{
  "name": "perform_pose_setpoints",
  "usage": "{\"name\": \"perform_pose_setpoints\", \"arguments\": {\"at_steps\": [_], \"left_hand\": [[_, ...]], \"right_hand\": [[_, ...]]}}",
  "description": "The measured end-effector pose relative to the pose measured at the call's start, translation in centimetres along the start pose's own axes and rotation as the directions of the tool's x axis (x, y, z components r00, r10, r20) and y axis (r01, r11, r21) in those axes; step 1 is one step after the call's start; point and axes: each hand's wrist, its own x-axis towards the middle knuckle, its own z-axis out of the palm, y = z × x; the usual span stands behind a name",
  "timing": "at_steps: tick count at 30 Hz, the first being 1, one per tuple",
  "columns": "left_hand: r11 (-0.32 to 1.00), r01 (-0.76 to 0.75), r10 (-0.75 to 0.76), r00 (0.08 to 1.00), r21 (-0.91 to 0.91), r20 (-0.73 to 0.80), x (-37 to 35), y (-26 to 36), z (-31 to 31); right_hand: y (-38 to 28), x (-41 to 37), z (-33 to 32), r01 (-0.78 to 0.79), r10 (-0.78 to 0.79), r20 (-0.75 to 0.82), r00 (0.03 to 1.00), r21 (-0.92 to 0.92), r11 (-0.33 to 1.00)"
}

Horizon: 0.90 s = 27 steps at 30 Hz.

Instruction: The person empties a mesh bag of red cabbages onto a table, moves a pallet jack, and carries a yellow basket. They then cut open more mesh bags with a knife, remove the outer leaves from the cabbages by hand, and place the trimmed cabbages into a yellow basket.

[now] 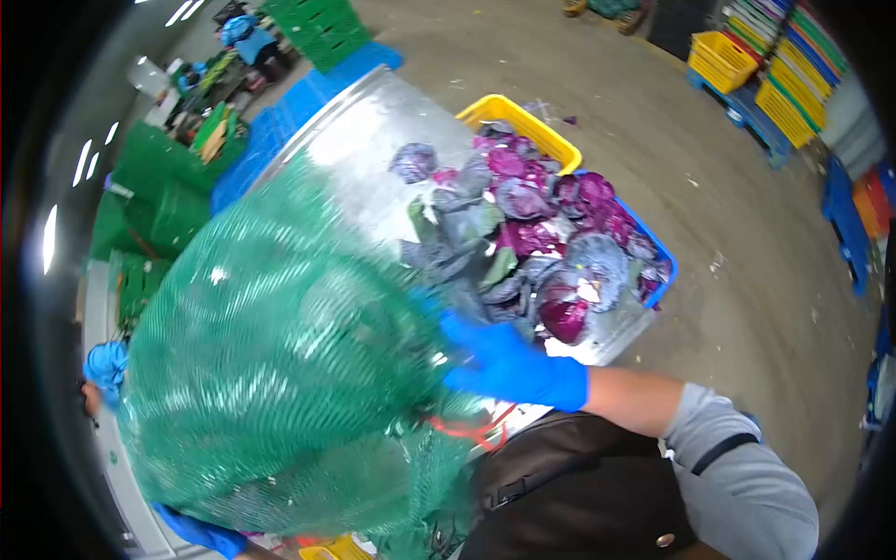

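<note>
A large, full green mesh bag (271, 364) fills the left and centre of the view, over the near end of a metal table (355, 140). My right hand (513, 359), in a blue glove, is pressed to the bag's right side, its fingers partly blurred against the mesh. Low on the left, my left hand (196, 532), also gloved in blue, is at the bag's underside with its fingers hidden. A red tie (471, 431) hangs by the bag's lower right. Purple cabbage leaves and heads (532, 224) lie piled on the table beyond my right hand.
A yellow crate (565, 154) and a blue crate (665, 271) stand at the table's far side. Green crates (322, 33) are at the upper left. Stacked yellow crates (789, 107) stand at the upper right. Other people work at the far left and upper left.
</note>
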Motion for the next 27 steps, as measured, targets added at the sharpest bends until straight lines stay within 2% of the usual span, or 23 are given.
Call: {"name": "perform_pose_setpoints", "arguments": {"at_steps": [1,2,3,4,5,6,7,8,9,11,12,13,14,15,17,19,20,21,25,27], "left_hand": [[0.993,0.091,-0.093,0.995,0.081,0.019,-1.3,-3.2,-1.8],[0.971,0.174,-0.182,0.983,0.164,0.034,-2.2,-6.9,-3.2],[0.971,0.183,-0.194,0.979,0.154,0.066,-4.5,-11.4,-4.1],[0.805,0.201,-0.314,0.943,0.558,0.113,-8.0,-15.6,-4.3],[0.496,0.135,-0.424,0.900,0.858,0.103,-11.4,-18.3,-3.6],[0.562,-0.087,-0.489,0.768,0.822,0.415,-15.9,-17.8,-0.6],[0.564,-0.091,-0.490,0.763,0.820,0.422,-20.5,-20.4,1.4],[0.687,0.212,-0.589,0.722,0.695,0.361,-25.0,-24.5,3.4],[0.710,0.503,-0.687,0.649,0.493,0.326,-28.4,-26.0,4.8],[0.681,0.712,-0.716,0.597,0.171,0.362,-31.2,-23.0,12.2],[0.680,0.714,-0.716,0.597,0.169,0.360,-31.3,-24.5,13.5],[0.795,0.562,-0.586,0.617,0.228,0.526,-31.6,-27.9,15.0],[0.887,0.388,-0.446,0.582,0.250,0.680,-32.1,-31.1,16.3],[0.951,0.204,-0.304,0.497,0.231,0.813,-32.6,-32.6,17.2],[0.944,0.020,-0.297,0.481,0.328,0.825,-31.9,-32.5,21.2],[0.915,-0.121,-0.296,0.443,0.384,0.846,-31.6,-32.2,24.8],[0.900,-0.179,-0.295,0.423,0.398,0.857,-31.8,-32.0,26.1],[0.881,-0.237,-0.296,0.398,0.409,0.869,-32.0,-31.6,27.4],[0.838,-0.384,-0.282,0.301,0.387,0.911,-33.8,-30.3,31.7],[0.824,-0.436,-0.273,0.255,0.362,0.928,-34.7,-29.4,33.6]], "right_hand": [[-1.1,0.1,-0.1,-0.069,0.071,0.162,0.984,-0.020,0.997],[-0.8,0.4,0.6,-0.099,0.103,0.137,0.985,-0.037,0.994],[0.1,0.7,1.6,-0.071,0.095,0.189,0.977,-0.131,0.989],[1.0,0.8,2.2,-0.032,0.087,0.248,0.965,-0.218,0.976],[1.9,0.9,2.4,-0.047,0.101,0.233,0.967,-0.226,0.973],[2.7,1.0,2.5,-0.095,0.181,0.291,0.940,-0.288,0.953],[3.9,0.9,2.9,-0.134,0.260,0.346,0.902,-0.347,0.928],[7.2,-0.1,4.5,-0.124,0.202,0.294,0.934,-0.263,0.957],[8.1,-0.5,4.5,-0.127,0.206,0.295,0.933,-0.266,0.955],[9.4,-1.0,4.0,-0.262,0.382,0.249,0.890,-0.406,0.875],[11.3,-1.5,4.7,-0.309,0.404,0.201,0.892,-0.381,0.871],[11.6,-1.7,4.5,-0.309,0.405,0.202,0.892,-0.381,0.871],[11.9,-2.0,4.1,-0.309,0.403,0.177,0.898,-0.398,0.864],[12.1,-2.3,3.8,-0.309,0.401,0.152,0.903,-0.416,0.855],[13.3,-3.1,4.0,-0.302,0.382,0.130,0.915,-0.405,0.863],[13.1,-3.4,2.9,-0.453,0.474,-0.017,0.880,-0.328,0.829],[12.9,-3.5,1.7,-0.541,0.581,0.012,0.814,-0.349,0.765],[13.6,-4.1,1.0,-0.495,0.516,-0.063,0.854,-0.398,0.772],[13.0,-5.6,-3.4,-0.557,0.559,-0.139,0.818,-0.440,0.705],[15.4,-6.8,-4.1,-0.543,0.493,-0.238,0.837,-0.467,0.698]]}}
